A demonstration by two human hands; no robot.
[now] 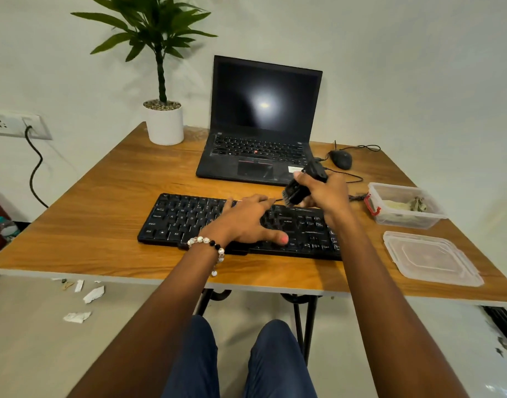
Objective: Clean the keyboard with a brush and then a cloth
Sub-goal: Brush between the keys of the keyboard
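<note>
Black full-size keyboard point(189, 222) lying flat near the front edge of the wooden tabletop point(103, 196), roughly centred. Left hand point(246, 222) resting flat on the keys, fingers straight and spread, thumb down near the front row; grip holding nothing. Beaded bracelet point(209, 245) on that wrist. Right hand point(324, 191) with grip wrapped round a small black brush point(301, 188), bristle end pointing down-left, just above the keyboard's back edge on its right half; contact with the keys not discernible. Open black laptop point(261, 133) with dark screen behind the keyboard, toward the back edge. Black wired mouse point(341, 159) right of the laptop. Clear plastic box with red latch point(404, 208) near the right edge, pale crumpled material inside, possibly a cloth, not certain. Clear plastic lid point(430, 259) lying flat toward the front-right corner. White-potted green plant point(163, 122) at the back-left corner.
</note>
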